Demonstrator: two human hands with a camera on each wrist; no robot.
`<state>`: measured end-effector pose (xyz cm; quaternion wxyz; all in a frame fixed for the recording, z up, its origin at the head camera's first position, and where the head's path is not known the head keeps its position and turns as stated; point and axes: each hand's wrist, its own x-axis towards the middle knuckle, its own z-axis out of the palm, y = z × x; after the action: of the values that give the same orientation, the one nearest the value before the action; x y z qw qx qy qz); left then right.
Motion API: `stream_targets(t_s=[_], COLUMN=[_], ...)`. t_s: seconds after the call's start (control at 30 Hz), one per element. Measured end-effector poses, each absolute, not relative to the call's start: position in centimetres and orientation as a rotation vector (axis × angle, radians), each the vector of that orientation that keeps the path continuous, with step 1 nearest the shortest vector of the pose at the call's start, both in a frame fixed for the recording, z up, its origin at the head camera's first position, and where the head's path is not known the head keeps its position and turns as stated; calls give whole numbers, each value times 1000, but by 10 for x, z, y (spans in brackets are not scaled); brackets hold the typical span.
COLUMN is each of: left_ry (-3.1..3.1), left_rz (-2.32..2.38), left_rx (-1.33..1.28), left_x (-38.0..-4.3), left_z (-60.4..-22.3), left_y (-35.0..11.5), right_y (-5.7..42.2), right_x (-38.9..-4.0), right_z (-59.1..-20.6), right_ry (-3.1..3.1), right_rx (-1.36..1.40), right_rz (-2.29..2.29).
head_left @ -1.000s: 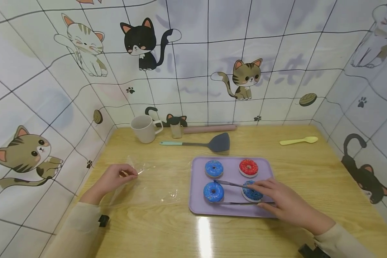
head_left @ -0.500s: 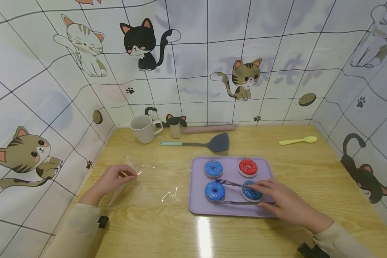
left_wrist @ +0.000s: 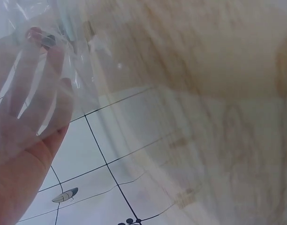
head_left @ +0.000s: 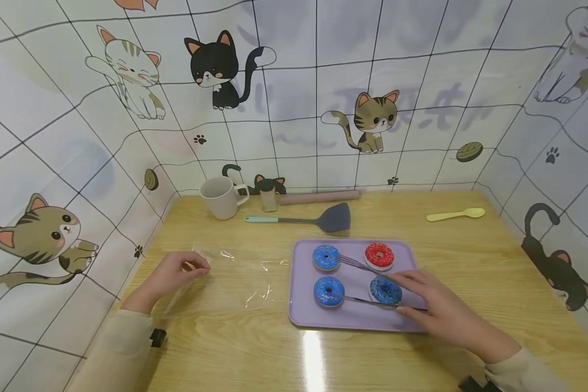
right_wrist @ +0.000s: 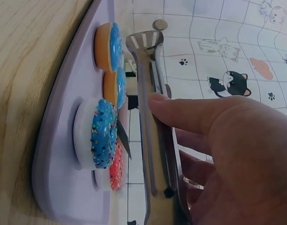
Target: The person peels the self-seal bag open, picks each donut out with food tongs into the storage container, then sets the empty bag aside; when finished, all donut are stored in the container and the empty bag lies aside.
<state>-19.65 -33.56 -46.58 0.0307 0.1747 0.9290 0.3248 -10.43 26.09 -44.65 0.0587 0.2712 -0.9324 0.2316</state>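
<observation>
My left hand (head_left: 171,275) pinches the edge of a clear plastic bag (head_left: 240,277), which spreads over the table. In the left wrist view the film covers much of the picture and hazes the fingers. My right hand (head_left: 443,305) holds metal tongs (right_wrist: 155,126) with thumb and fingers on their two arms, which stand apart. The tongs hover over a lilac tray (head_left: 353,321). On it are two glossy blue donuts (head_left: 326,257), a speckled blue donut (right_wrist: 103,133) and a red donut (head_left: 379,256). One tong tip lies between the left blue donuts and the red one, the other over the near-left donut.
At the back stand a mug (head_left: 221,197) and a small shaker (head_left: 269,200), with a pink rolling pin (head_left: 318,197) along the wall. A spatula (head_left: 334,218) lies behind the tray. A yellow spoon (head_left: 455,214) rests at the back right.
The tongs have shifted away from me over the tray, and their arms are spread wider. My right hand has moved slightly right. The left hand stays in place; the bag's glints have shifted.
</observation>
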Motion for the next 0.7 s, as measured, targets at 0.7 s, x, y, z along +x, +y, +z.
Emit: stream_targets(t_s=[0.7], left_ry=[2883], left_rz=[873], left_rx=[546], left_x=[-197], left_z=[-461], left_y=[-342], right_y=[342], right_x=[-106], right_z=[-459], right_ry=[-2704], right_rx=[342], right_rz=[719])
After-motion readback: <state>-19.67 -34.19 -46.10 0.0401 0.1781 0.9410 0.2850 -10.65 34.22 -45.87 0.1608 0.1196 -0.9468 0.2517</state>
